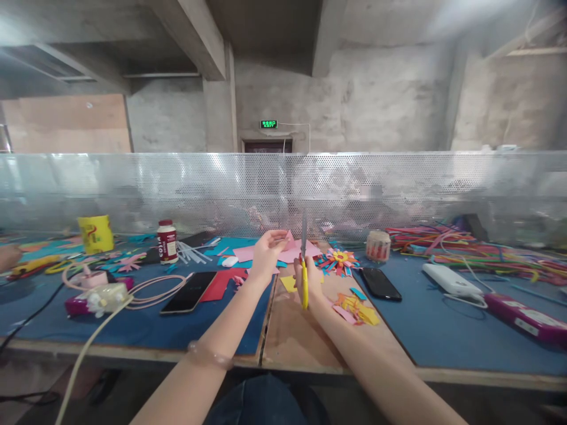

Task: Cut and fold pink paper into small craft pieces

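Observation:
My right hand (311, 282) is closed round the yellow handle of a pair of scissors (304, 236), whose blades point upward. Just left of it, my left hand (269, 255) pinches a small piece of pink paper (289, 241) between thumb and fingers. Larger pink sheets (301, 252) lie behind both hands. A yellow paper piece (289, 283) is on the wooden board under them. Orange, yellow and pink scraps (357, 309) are heaped to the right of my right wrist, and a multicoloured paper flower (339, 260) lies behind them.
A dark phone (189, 292), red paper (218, 285), a maroon bottle (167, 242) and a yellow container (96, 234) stand or lie left. To the right are another phone (381, 284), a glass jar (378, 246), a white power bank (452, 280) and coloured strips (469, 251).

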Available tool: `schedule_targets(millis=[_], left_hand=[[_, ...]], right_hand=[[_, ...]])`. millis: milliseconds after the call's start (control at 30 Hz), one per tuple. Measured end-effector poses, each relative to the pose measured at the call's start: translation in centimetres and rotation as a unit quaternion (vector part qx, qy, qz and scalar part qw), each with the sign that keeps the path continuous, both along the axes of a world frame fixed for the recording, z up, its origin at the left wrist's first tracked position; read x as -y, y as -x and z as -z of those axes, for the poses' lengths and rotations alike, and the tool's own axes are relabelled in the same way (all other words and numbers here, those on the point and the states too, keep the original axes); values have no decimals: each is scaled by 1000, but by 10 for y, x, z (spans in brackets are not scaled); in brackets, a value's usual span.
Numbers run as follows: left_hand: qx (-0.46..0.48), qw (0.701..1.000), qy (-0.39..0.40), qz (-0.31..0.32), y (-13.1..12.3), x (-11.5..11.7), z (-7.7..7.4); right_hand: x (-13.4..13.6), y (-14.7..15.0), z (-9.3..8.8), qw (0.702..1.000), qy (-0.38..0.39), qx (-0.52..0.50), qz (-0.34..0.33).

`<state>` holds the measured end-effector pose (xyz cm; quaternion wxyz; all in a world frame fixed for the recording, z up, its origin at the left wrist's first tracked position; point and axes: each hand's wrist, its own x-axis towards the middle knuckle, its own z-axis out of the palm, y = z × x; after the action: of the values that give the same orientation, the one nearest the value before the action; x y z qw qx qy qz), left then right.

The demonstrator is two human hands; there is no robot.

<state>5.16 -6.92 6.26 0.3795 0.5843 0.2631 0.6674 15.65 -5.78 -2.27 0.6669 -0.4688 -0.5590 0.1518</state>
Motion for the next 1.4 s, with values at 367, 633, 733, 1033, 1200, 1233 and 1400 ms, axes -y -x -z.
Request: schedule_targets(millis=[367,633,733,1033,1200,1233,1400], left_hand=[[-105,988,-102,-41,13,9,-20],[-146,980,-131,-16,17,27,-20],[-128,984,-119,-30,13,29,-16],[-21,983,-151,-98,-1,25,-13],[14,979,-172,-109,-7,32,-19],[20,978,-175,-108,-8,32,-20],[33,978,-179,-102,-11,32,-20]], right_hand=[[4,0,-3,999,-15,35,19],[-6,-2,4,1000,1,6,18],[-3,0,3,1000,-2,-12,1],[2,4,3,998,2,-44,-39],[19,13,-5,997,10,-58,-54],[22,15,-6,997,12,-54,-62],[26,26,-1,995,4,-40,-90]])
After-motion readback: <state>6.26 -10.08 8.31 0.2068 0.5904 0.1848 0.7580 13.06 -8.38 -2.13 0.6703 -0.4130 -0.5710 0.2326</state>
